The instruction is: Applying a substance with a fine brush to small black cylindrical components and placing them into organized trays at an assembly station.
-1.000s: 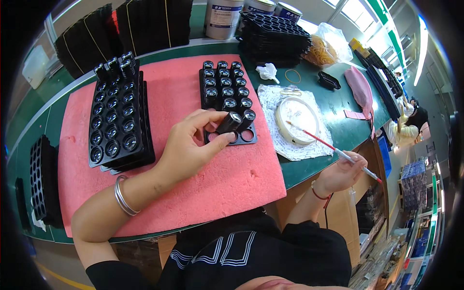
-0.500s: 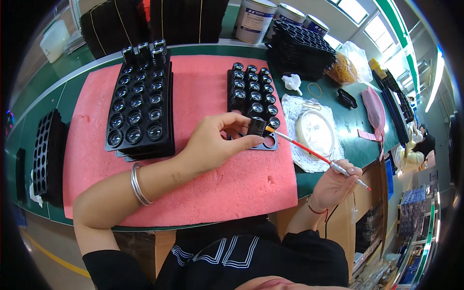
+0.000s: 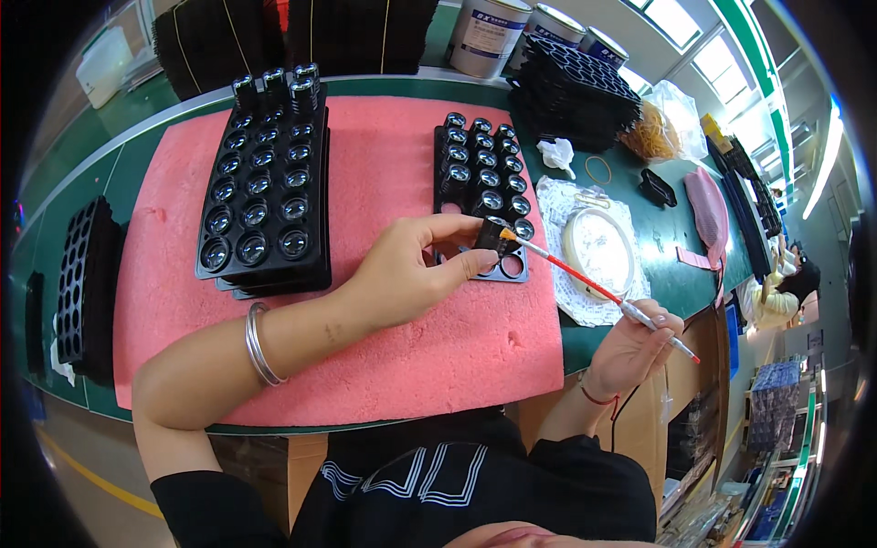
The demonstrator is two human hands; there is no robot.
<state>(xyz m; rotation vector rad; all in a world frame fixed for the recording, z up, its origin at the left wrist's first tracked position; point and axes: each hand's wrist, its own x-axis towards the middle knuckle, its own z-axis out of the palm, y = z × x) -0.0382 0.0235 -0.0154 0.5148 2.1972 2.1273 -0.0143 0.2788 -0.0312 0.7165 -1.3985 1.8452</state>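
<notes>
My left hand [image 3: 402, 274] pinches a black cylindrical lens barrel [image 3: 490, 235] between thumb and fingers, tilted, over the near end of a small black tray [image 3: 438, 151]. Lens barrels with shiny glass tops stand in rows in that tray, and a few near holes show pink through them. In my right hand [image 3: 632, 349] a thin red-handled paintbrush [image 3: 585, 279] is held like a pen. Its orange bristles meet the upper edge of the held barrel. To the left stands a larger black tray [image 3: 322, 183] with rows of similar lens barrels, several raised at its far end.
A pink foam mat [image 3: 384, 365] lies under both trays on a green table [image 3: 671, 242]. Beside the small tray, a white round dish [image 3: 570, 251] rests on printed paper [image 3: 552, 203]. Stacked black trays [image 3: 575, 105] and tins [image 3: 484, 41] stand behind. Another tray stack [image 3: 84, 292] is far left.
The lens barrel has tipped or turned slightly in my left fingers. The brush tip has shifted a little left and up along its rim. Both grips stay the same.
</notes>
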